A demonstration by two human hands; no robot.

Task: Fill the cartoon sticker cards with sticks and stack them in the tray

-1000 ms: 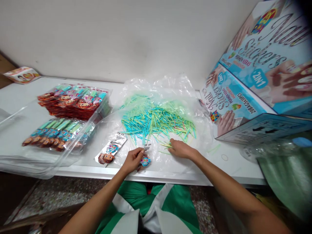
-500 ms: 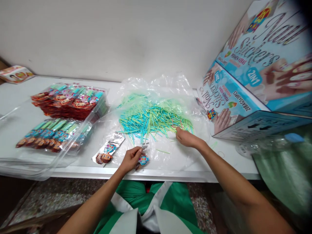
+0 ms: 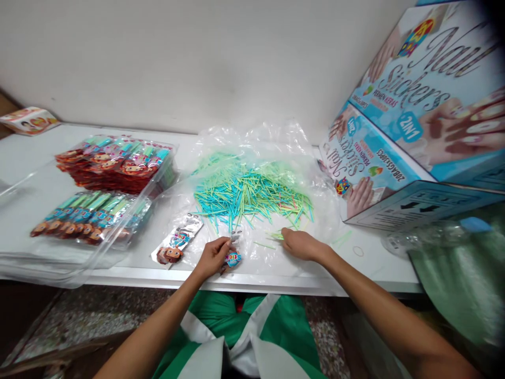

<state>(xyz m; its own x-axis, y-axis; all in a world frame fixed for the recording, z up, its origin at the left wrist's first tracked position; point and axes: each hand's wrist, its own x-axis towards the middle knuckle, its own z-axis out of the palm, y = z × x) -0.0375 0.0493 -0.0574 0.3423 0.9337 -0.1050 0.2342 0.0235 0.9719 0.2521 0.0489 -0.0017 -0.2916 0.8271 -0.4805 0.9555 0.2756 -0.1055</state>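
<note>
My left hand [image 3: 215,257] is closed on a small printed packet [image 3: 233,258] near the table's front edge; part of the packet is hidden by the fingers. My right hand [image 3: 299,243] pinches a few thin green sticks [image 3: 275,236], which point left from the fingertips. Beyond both hands lies a large heap of thin green and blue sticks [image 3: 240,192] on clear plastic sheeting [image 3: 272,138], with a few pink ones among them. A similar packet [image 3: 179,239] with a brown-haired cartoon figure rests flat, left of my left hand.
On the left, a clear plastic tray [image 3: 92,263] holds stacked packets [image 3: 106,173] and a front row of packets [image 3: 84,218]. Large blue Nail Stickers boxes [image 3: 394,126] stand at the right. A clear bottle [image 3: 430,239] lies below them. A rubber band [image 3: 358,251] is on the table.
My right hand has drawn back from the heap toward me, bringing several green sticks out in its fingers. My left hand stays put with the packet.
</note>
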